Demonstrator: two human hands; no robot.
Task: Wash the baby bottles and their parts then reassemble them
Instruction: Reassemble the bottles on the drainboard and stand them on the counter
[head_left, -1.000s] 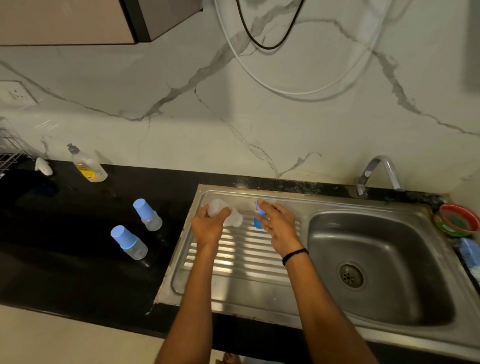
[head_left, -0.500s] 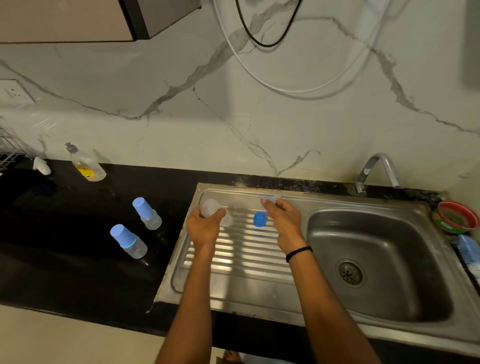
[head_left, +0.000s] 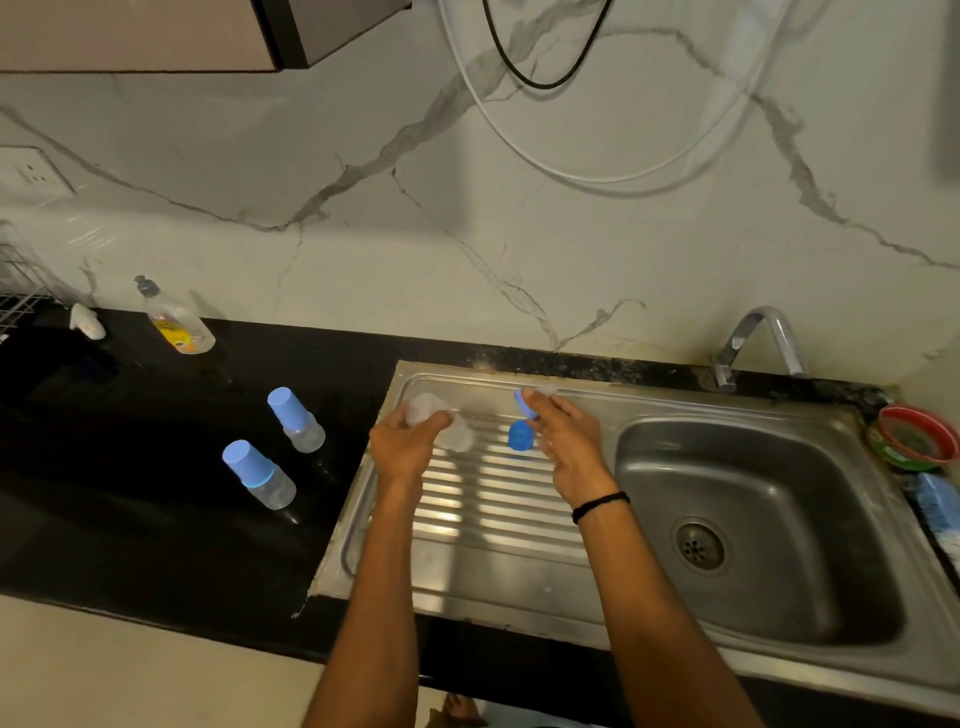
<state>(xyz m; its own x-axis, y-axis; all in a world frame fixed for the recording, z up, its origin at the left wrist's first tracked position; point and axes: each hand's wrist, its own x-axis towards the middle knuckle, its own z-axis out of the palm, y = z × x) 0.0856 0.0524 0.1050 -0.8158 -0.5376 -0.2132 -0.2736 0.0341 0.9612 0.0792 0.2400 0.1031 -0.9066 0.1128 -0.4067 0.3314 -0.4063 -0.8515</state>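
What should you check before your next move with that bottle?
1. The left hand grips the clear bottle: ok.
2. The right hand pinches the blue part: ok.
3. The blue cap lies near on the drainboard: ok.
4. The bottle is rinsed clean: cannot tell.
5. The tap shows no running water: ok.

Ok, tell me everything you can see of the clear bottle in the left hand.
The clear bottle is a small, translucent, plastic-looking body with no blue cap or collar on it. The left hand grips it with fingers curled round it, hiding part of it. It is tilted, with its lower end pointing down and to the right. It sits over the ribbed drainboard of the steel sink. Whether it touches the metal, or holds any water, cannot be told because it is blurred.
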